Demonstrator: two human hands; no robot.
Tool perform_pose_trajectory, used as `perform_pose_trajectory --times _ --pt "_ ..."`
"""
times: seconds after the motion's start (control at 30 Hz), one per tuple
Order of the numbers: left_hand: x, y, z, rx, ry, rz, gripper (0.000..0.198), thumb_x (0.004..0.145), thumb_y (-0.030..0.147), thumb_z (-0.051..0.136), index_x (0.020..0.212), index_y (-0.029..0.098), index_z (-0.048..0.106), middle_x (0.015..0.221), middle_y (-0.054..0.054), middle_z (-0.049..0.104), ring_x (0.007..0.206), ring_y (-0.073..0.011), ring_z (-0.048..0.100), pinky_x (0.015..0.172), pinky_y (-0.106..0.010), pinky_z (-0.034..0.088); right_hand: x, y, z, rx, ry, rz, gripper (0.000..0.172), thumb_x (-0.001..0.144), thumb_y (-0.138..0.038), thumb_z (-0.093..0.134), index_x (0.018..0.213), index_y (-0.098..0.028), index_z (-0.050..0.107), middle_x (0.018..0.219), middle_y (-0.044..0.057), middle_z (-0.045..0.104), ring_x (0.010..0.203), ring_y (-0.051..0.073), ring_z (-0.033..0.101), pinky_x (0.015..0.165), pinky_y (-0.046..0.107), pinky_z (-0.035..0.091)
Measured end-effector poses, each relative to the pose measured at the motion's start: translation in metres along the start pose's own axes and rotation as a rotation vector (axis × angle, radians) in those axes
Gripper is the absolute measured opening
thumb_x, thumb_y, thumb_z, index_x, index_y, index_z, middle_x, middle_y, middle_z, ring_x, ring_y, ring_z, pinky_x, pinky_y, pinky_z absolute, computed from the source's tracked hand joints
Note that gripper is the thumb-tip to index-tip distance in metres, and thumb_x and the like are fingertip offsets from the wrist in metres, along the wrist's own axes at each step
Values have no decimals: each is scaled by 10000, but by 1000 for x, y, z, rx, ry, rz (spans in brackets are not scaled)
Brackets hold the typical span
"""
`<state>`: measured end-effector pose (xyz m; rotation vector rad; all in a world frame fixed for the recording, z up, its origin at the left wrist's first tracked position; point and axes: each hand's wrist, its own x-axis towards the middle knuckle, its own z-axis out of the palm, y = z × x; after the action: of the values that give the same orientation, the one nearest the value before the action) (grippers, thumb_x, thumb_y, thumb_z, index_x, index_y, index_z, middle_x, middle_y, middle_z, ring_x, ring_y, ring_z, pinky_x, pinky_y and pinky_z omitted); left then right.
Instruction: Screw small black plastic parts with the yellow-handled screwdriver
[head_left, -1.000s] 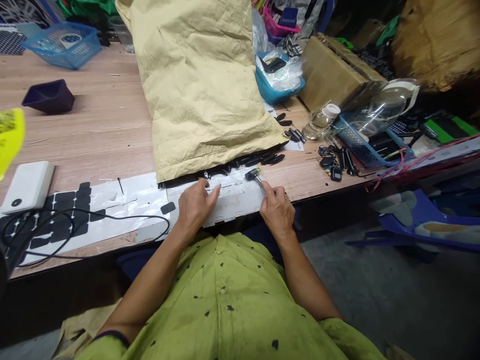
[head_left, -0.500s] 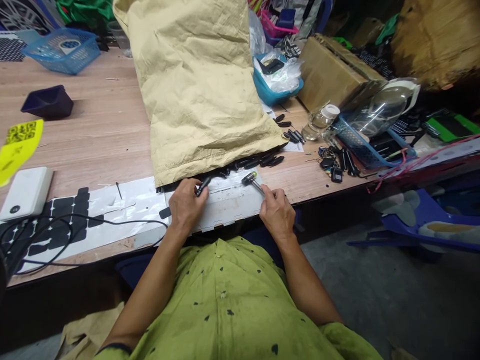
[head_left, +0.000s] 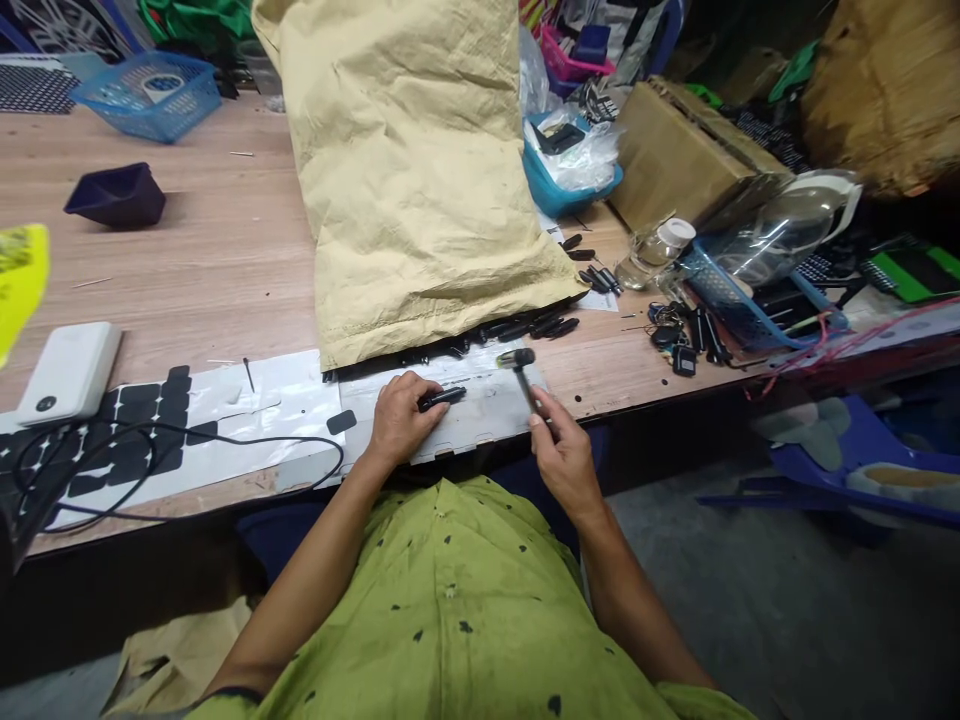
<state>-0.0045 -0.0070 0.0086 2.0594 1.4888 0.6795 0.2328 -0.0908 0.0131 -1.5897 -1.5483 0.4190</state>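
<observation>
Pinched in my left hand [head_left: 405, 418] is a small black tube-shaped piece [head_left: 444, 397], its exact kind unclear, lying level at the pale board [head_left: 480, 405]. My right hand [head_left: 561, 445] is closed round the handle of a small hammer [head_left: 517, 358], whose head is dark with a yellow-green end. The hammer head is raised over the board's right part, apart from the black piece. Several similar black pieces [head_left: 517, 328] lie along the lower edge of a large tan paper sack [head_left: 442, 200], partly hidden under it.
To the left lie a white power bank [head_left: 69, 372], a black cable [head_left: 262, 438] and a sheet of black stickers [head_left: 146, 420]. On the right stand a clear jar [head_left: 654, 255], a blue basket [head_left: 739, 305] and a cardboard box [head_left: 679, 165]. The table's front edge runs before me.
My left hand has lowered the black piece toward the board and turned it more level. My right hand has turned the hammer, so its head now points the other way.
</observation>
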Motion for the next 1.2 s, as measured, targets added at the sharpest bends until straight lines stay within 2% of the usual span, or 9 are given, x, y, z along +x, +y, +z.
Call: perform_pose_trajectory --times 0.1,0.2,0.37,0.53,0.73,0.9,0.97,1.2 --pt "3 1 -1 -11 -27 -7 149 815 255 716 953 248 771 860 -16 668 870 -221 601 800 -353 465 -8 -17 9 68 -142 -65 424 995 -246 495 1396 -264 632 1201 68 740 1064 193 706 952 350 589" --pt "5 1 -2 -23 -46 1 157 815 242 697 946 257 782 833 -11 660 853 -214 596 787 -345 456 -12 -29 16 72 -209 -177 423 1010 -202 473 1399 -259 631 1109 65 749 1008 167 711 893 290 591" --pt "6 1 -1 -26 -40 17 139 815 230 685 907 249 787 817 -12 651 837 -206 591 767 -335 441 -17 -34 23 -75 -185 -264 463 1017 -155 436 1428 -279 610 932 42 696 822 139 684 757 227 565" --pt "6 0 2 -44 -15 21 141 824 240 695 925 251 793 808 -12 654 825 -205 593 754 -334 436 -17 -31 22 -161 -183 -259 475 1004 -138 442 1421 -282 617 909 32 677 781 131 671 719 207 550" --pt "7 -2 2 -45 -21 34 135 811 250 725 931 260 788 852 -14 676 858 -216 604 776 -346 453 -15 -30 17 -115 -74 -263 439 1019 -165 462 1415 -267 621 928 37 682 813 136 672 756 221 548" --pt "7 -2 4 -42 -11 30 129 818 265 732 934 262 788 851 -16 681 862 -222 605 786 -355 465 -17 -21 18 -158 -108 -228 433 1016 -175 439 1381 -269 651 906 33 678 801 137 668 742 223 540" --pt "7 -3 5 -45 -4 34 130 815 271 737 935 262 789 847 -15 682 869 -223 606 802 -357 470 -14 -16 18 -180 -76 -205 424 1016 -193 439 1368 -268 663 912 37 679 811 140 663 742 228 534" --pt "4 -4 5 -47 -11 48 173 880 342 674 979 259 790 863 -23 683 876 -220 597 831 -361 472 9 11 10 -550 144 -111 409 947 -132 498 1213 -295 764 874 52 639 792 176 567 693 270 460"
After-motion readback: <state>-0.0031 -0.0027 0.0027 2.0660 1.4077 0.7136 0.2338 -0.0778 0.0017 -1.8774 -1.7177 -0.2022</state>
